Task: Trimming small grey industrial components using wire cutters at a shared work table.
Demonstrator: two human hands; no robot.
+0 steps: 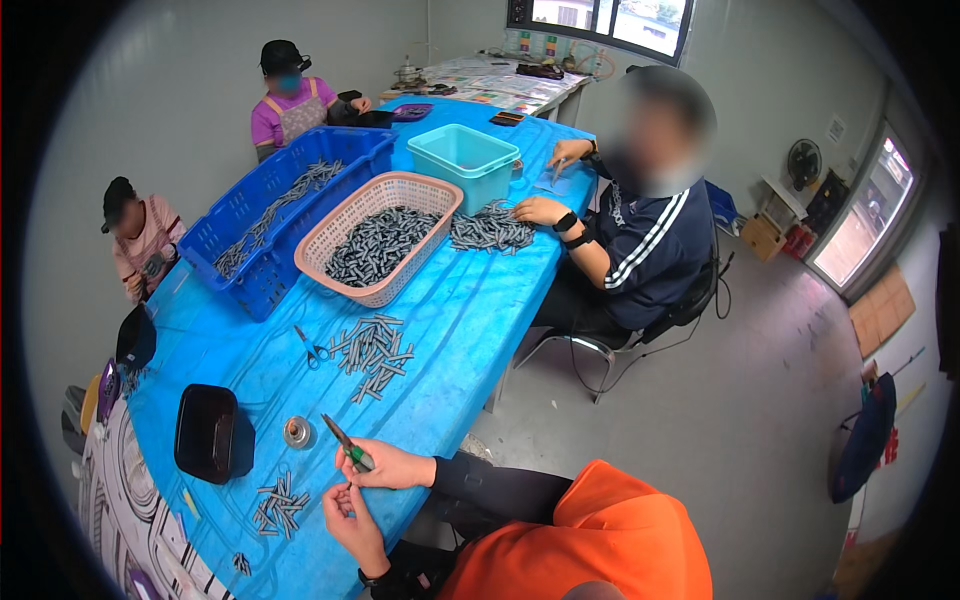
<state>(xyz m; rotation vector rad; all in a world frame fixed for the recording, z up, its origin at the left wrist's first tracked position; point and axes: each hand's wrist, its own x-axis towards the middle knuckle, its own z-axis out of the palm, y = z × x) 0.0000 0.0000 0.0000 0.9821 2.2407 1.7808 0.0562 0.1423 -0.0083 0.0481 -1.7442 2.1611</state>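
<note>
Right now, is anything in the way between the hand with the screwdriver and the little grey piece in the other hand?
No. The right hand holds the green-handled screwdriver just above the left hand, which pinches a small grey piece. Only open air shows between them; the small metal spool sits off to the side.

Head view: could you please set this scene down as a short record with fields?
Place: blue table, three other people seated around it
Right hand: grips a green-handled tool
Left hand: pinches a small grey piece
Near the hands: loose grey pieces, black tray, round metal part
Mid table: scissors, heap of grey pieces
Far end: pink basket, blue crate, teal tub
</note>
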